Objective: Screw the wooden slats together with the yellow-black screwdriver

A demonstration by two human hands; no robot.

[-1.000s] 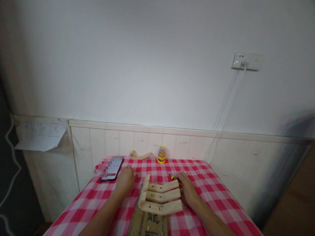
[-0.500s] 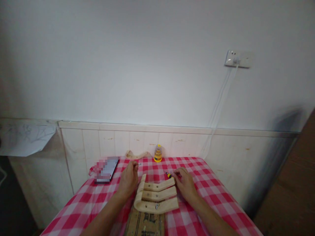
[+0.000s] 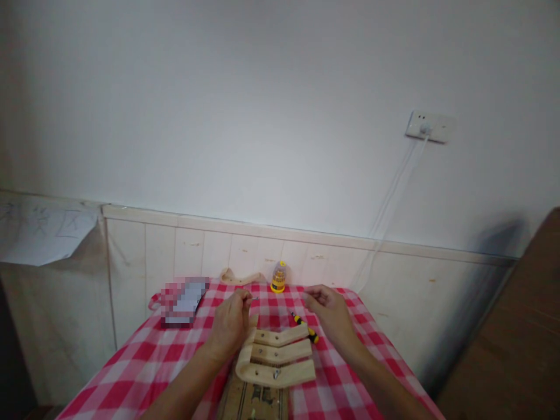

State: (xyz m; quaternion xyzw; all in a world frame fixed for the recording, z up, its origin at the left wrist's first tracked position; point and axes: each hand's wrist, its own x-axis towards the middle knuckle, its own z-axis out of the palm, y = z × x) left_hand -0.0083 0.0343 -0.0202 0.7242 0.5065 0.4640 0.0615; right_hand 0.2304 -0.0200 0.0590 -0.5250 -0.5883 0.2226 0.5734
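My left hand [image 3: 230, 318] is closed, pinching a small thin metal piece [image 3: 255, 298] that looks like a screwdriver bit; its tip points right. My right hand [image 3: 329, 308] hovers over the cloth with loosely bent fingers apart and nothing visible in them. Just left of and below it lies a yellow-and-black screwdriver [image 3: 305, 326], partly behind the wood. Between my forearms, a pale wooden piece with three curved arms [image 3: 282, 351] rests on a brown cardboard box [image 3: 231, 399]. Holes show in its arms, and a shiny metal part [image 3: 276, 374] sits in the nearest one.
A yellow-capped bit holder [image 3: 279, 279] stands at the table's back edge, beside a curved wooden piece [image 3: 240, 279]. A phone [image 3: 186, 300], partly blurred out, lies at the left on the checked cloth [image 3: 144, 364]. A plugged-in cable [image 3: 396, 181] hangs down the wall.
My right hand has lifted away from the screwdriver, which now lies in fuller view. My left hand has shifted slightly right, with the metal piece still pinched. The camera view has tilted.
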